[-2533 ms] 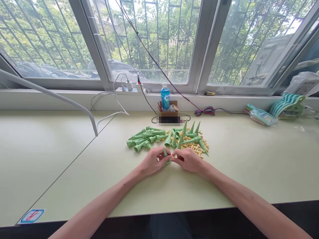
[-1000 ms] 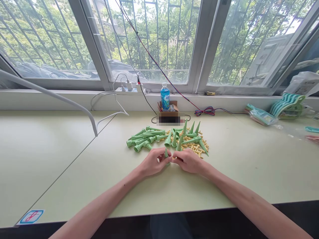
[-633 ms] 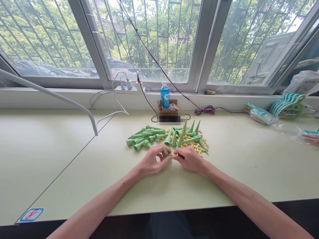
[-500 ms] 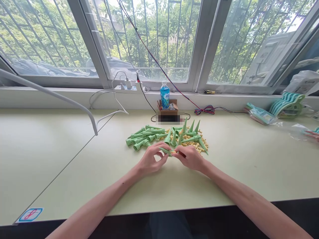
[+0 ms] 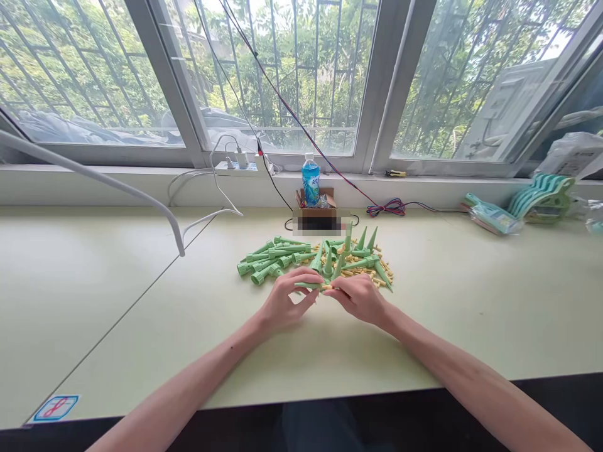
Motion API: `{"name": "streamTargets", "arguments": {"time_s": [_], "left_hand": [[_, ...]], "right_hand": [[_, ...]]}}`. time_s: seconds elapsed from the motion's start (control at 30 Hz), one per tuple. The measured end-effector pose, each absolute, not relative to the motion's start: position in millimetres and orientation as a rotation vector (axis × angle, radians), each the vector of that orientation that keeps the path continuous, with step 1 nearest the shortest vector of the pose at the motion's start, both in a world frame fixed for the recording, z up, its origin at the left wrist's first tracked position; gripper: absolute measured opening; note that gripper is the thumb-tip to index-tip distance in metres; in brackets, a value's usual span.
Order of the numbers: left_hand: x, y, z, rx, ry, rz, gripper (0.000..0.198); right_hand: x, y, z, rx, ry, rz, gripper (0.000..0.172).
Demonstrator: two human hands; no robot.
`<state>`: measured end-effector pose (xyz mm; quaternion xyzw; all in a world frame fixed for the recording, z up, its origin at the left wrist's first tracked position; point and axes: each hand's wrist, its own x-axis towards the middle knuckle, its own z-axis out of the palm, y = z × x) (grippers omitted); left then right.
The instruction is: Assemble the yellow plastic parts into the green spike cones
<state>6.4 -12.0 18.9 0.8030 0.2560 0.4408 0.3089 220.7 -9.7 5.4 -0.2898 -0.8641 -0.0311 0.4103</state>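
My left hand (image 5: 291, 295) is closed on a green plastic spike (image 5: 307, 285), holding it nearly level, tip to the left. At the spike's wide end, my right hand (image 5: 360, 295) pinches a small yellow plastic peg (image 5: 326, 287); whether the peg sits inside the spike is hard to tell. Just beyond my hands lies a heap of small yellow pegs (image 5: 384, 276), with several green spikes (image 5: 328, 260) standing and lying among them. To the left, more green spikes with collars (image 5: 271, 260) lie piled on the pale table (image 5: 424, 339).
A bottle of blue liquid (image 5: 311, 182) stands in a small cardboard box (image 5: 318, 213) at the back. Coiled red and blue wire (image 5: 387, 208) lies beside it. Turquoise plastic items (image 5: 541, 198) rest at the right. A white cable (image 5: 141, 191) crosses the left side.
My left hand has turned the green spike to nearly level, its tip shifting left. My right hand stays at its wide end with the yellow peg. A hand at the far right edge has left view.
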Motion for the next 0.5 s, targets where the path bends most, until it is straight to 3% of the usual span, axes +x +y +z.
{"name": "streamTargets", "arguments": {"time_s": [0.5], "left_hand": [[5.6,-11.4,17.4,2.157,0.67,1.128,0.018]], "right_hand": [[221.0,-8.1,1.8,-0.695,-2.179,0.042,0.039]]}}
